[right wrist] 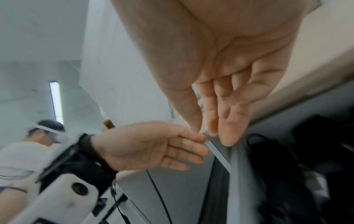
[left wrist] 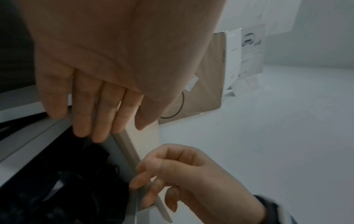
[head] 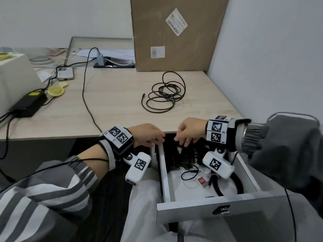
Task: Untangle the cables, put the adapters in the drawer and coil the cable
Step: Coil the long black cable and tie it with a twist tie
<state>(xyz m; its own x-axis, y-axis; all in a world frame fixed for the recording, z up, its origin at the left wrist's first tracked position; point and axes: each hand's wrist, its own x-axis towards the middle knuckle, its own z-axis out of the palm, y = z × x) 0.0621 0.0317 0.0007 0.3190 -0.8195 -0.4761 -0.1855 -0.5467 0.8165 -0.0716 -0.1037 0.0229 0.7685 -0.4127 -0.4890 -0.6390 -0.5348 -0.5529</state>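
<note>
A loosely coiled black cable [head: 164, 95] lies on the desk [head: 113, 110] at the right, apart from both hands. Below the desk edge a white drawer [head: 209, 206] stands pulled out. Black adapters [head: 185, 156] lie bunched at its back, dark and blurred in the wrist views. My left hand [head: 150, 135] reaches to the top of the drawer's left wall [head: 164, 172], fingers [left wrist: 95, 106] straight and holding nothing. My right hand [head: 187, 133] hovers just above the adapters with relaxed, empty fingers [right wrist: 226, 113].
A tall cardboard box [head: 174, 32] stands at the back of the desk. Left of it lie a phone [head: 65, 73], a black power brick [head: 28, 103] and a long black lead [head: 85, 95]. The drawer also holds a thin cable [head: 189, 174], a red tag [head: 201, 181] and a black band [head: 238, 182].
</note>
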